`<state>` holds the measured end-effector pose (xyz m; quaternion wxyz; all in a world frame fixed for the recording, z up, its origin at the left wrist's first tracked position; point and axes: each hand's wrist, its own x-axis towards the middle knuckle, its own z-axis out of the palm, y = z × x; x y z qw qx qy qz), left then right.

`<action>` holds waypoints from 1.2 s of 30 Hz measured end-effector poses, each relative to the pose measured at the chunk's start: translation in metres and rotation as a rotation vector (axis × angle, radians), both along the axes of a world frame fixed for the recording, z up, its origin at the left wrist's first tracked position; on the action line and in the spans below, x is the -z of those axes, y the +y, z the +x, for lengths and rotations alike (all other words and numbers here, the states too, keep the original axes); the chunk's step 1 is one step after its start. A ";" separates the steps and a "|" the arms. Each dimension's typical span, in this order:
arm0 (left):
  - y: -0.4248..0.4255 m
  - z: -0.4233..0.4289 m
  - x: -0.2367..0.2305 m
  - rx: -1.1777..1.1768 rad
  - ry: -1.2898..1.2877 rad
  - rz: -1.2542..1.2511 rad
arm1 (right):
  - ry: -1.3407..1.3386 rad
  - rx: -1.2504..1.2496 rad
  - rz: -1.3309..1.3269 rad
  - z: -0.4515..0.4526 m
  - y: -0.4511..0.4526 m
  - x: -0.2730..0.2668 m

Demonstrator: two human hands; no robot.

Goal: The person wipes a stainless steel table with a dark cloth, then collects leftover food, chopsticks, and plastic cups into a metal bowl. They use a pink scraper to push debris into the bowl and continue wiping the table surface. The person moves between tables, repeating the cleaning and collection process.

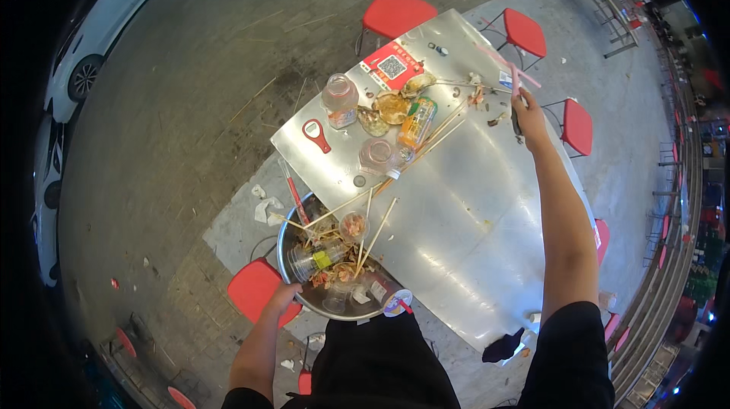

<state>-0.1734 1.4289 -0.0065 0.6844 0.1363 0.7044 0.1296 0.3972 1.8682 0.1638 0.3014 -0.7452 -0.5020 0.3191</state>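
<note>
My left hand [283, 298] grips the rim of a round metal basin [345, 316], held at the near-left edge of the metal table [456, 204]. Food scraps, wooden chopsticks [377, 233], a clear plastic cup [311, 261] and a drink cup with a red straw [394, 299] fill the basin. At the table's far-right edge my right hand [530, 118] is closed around a pink squeegee-like tool [514, 77]; its dark handle end shows below the fingers. Skewers and scraps lie just left of the tool. Its contact with the tabletop is unclear.
On the table stand plastic bottles [340, 102], an orange can [418, 123], shells [392, 107], a red bottle opener [317, 135] and a red printed sheet [393, 65]. A dark cloth [502, 346] lies at the near corner. Red stools [399, 13] surround the table.
</note>
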 end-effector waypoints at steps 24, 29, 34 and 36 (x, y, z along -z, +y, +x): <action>0.014 0.020 -0.012 0.033 0.054 -0.022 | -0.751 -1.370 0.534 -0.182 -0.105 0.030; 0.011 0.021 -0.004 -0.083 -0.021 -0.038 | -0.414 -1.124 0.340 -0.176 -0.143 -0.042; 0.013 0.024 -0.009 -0.029 0.000 -0.001 | -0.457 -1.086 0.415 -0.227 -0.165 -0.098; 0.015 0.026 -0.013 -0.030 -0.012 0.014 | -0.549 -1.091 0.332 -0.250 -0.158 -0.103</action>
